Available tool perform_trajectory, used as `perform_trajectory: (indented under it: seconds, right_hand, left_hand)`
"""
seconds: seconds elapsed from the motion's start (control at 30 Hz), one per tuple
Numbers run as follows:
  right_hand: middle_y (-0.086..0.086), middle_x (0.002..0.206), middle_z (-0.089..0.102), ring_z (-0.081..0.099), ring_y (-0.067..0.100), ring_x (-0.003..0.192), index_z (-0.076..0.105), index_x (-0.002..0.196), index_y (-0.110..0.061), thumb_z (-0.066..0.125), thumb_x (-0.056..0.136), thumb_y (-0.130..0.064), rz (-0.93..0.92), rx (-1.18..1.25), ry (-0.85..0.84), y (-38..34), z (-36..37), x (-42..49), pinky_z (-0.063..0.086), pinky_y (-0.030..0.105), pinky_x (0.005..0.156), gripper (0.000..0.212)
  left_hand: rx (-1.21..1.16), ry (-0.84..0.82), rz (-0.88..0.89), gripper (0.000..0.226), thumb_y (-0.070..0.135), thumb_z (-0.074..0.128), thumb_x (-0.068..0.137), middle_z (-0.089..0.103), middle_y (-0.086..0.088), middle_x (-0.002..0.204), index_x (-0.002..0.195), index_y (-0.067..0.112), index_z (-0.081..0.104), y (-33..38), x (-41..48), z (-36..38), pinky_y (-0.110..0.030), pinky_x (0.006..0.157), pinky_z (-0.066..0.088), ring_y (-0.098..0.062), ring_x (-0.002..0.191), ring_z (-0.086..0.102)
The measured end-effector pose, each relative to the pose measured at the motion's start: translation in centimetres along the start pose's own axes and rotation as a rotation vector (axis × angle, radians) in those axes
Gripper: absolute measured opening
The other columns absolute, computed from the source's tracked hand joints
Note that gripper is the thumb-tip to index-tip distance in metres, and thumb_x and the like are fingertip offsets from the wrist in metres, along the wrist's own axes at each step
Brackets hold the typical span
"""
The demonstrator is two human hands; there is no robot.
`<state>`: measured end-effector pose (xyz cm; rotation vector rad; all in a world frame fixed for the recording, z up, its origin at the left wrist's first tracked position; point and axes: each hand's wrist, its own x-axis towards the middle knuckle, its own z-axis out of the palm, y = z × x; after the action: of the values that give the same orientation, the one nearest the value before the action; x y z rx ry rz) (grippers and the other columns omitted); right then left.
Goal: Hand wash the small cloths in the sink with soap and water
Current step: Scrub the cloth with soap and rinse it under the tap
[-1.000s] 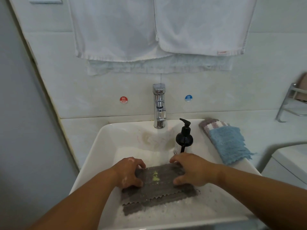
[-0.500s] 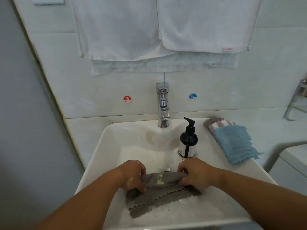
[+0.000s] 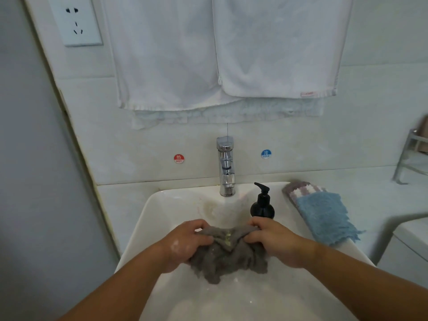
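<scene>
A wet grey cloth (image 3: 228,258) with a yellowish soap smear near its top hangs bunched over the white sink (image 3: 162,205). My left hand (image 3: 185,244) grips its left end and my right hand (image 3: 275,239) grips its right end, both with fingers curled into the fabric. The cloth is lifted off the basin floor between the hands. Soap foam sits on the back of my left hand. A black pump soap bottle (image 3: 262,205) stands on the sink's back rim, just behind my right hand. No water runs from the chrome tap (image 3: 226,167).
A blue cloth (image 3: 324,216) lies over a striped purple-and-white cloth (image 3: 298,189) on the counter right of the sink. White towels (image 3: 220,49) hang on the wall above the tap. A metal rack (image 3: 410,156) stands at far right, a wall socket (image 3: 75,20) upper left.
The grey cloth lay flat in the basin under both hands; they have gathered it up and now hold it bunched and lifted. The camera tilted up and moved closer.
</scene>
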<state>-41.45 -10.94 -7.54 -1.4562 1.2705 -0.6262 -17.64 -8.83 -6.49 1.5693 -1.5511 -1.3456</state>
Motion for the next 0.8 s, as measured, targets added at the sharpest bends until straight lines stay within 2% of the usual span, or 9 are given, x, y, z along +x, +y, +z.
perform_trajectory:
  seconds: [0.07,0.17,0.3,0.4,0.43,0.53,0.63,0.7,0.8]
  right_hand:
    - [0.013,0.096,0.07,0.067,0.028,0.093,0.067,0.095,-0.011,0.064,0.093,-0.008,-0.033,0.132,0.031,-0.8,0.2,-0.1,0.053,0.043,0.08,0.005]
    - [0.01,0.096,0.073,0.069,0.026,0.091,0.067,0.102,-0.014,0.063,0.097,-0.013,-0.097,0.322,0.055,-2.0,1.1,-0.4,0.054,0.038,0.072,0.006]
    - [0.013,0.1,0.075,0.074,0.026,0.093,0.065,0.107,-0.015,0.06,0.101,-0.023,-0.198,0.528,0.16,-3.9,3.2,-0.4,0.059,0.039,0.077,0.012]
    - [0.007,0.091,0.074,0.07,0.021,0.076,0.065,0.098,-0.022,0.055,0.102,-0.042,-0.183,0.411,0.395,-4.5,4.9,-0.2,0.054,0.032,0.058,0.023]
    - [0.006,0.089,0.073,0.069,0.02,0.073,0.064,0.096,-0.023,0.054,0.102,-0.044,-0.195,0.355,0.456,-4.5,5.6,-0.2,0.054,0.033,0.056,0.025]
    - [0.002,0.085,0.071,0.071,0.018,0.081,0.06,0.093,-0.023,0.052,0.102,-0.041,-0.333,0.189,0.487,-4.2,6.9,-0.2,0.061,0.044,0.074,0.021]
    - [-0.004,0.083,0.071,0.071,0.013,0.081,0.059,0.094,-0.027,0.053,0.102,-0.038,-0.404,0.091,0.517,-4.4,6.4,0.2,0.061,0.038,0.078,0.015]
    - [-0.005,0.087,0.071,0.07,0.012,0.084,0.06,0.096,-0.027,0.051,0.104,-0.038,-0.355,0.111,0.57,-4.6,5.8,0.8,0.06,0.036,0.082,0.016]
    - [-0.003,0.088,0.07,0.068,0.013,0.085,0.062,0.095,-0.023,0.045,0.105,-0.041,-0.268,0.071,0.563,-4.2,6.3,0.7,0.058,0.04,0.085,0.027]
  left_hand:
    - [-0.072,0.032,0.074,0.01,0.023,0.062,0.1,0.074,-0.017,0.102,0.104,0.017,0.069,0.6,0.1,0.3,-0.04,0.073,0.06,-0.033,0.096,0.071]
    - [-0.115,0.142,0.212,0.011,0.03,0.059,0.102,0.074,-0.011,0.101,0.099,0.026,0.069,1.9,0.2,1.4,-0.039,0.076,0.06,-0.028,0.096,0.071]
    - [0.01,0.365,0.384,0.011,0.037,0.052,0.104,0.072,0.003,0.096,0.101,0.034,0.062,3.0,0.4,3.8,-0.038,0.085,0.059,-0.018,0.094,0.069]
    - [0.047,0.517,0.436,0.011,0.034,0.048,0.105,0.068,0.009,0.093,0.106,0.03,0.058,3.6,0.1,5.6,-0.01,0.069,0.048,-0.009,0.089,0.064]
    - [0.029,0.56,0.43,0.011,0.032,0.046,0.106,0.066,0.009,0.092,0.106,0.028,0.057,3.8,0.1,6.0,-0.008,0.064,0.045,-0.007,0.086,0.062]
    - [-0.048,0.64,0.343,0.015,0.033,0.039,0.108,0.066,0.006,0.091,0.108,0.027,0.053,3.9,0.3,6.4,-0.011,0.061,0.046,-0.01,0.082,0.063]
    - [-0.123,0.582,0.318,0.018,0.04,0.036,0.108,0.069,0.002,0.094,0.108,0.032,0.052,3.6,0.3,7.0,-0.027,0.065,0.058,-0.015,0.082,0.068]
    - [-0.092,0.579,0.348,0.017,0.038,0.037,0.108,0.067,0.005,0.092,0.108,0.03,0.053,3.9,-0.2,7.3,-0.02,0.065,0.053,-0.012,0.083,0.066]
    - [-0.046,0.627,0.376,0.015,0.033,0.04,0.108,0.065,0.006,0.092,0.111,0.027,0.053,4.4,-0.6,6.9,-0.011,0.061,0.046,-0.009,0.083,0.063]
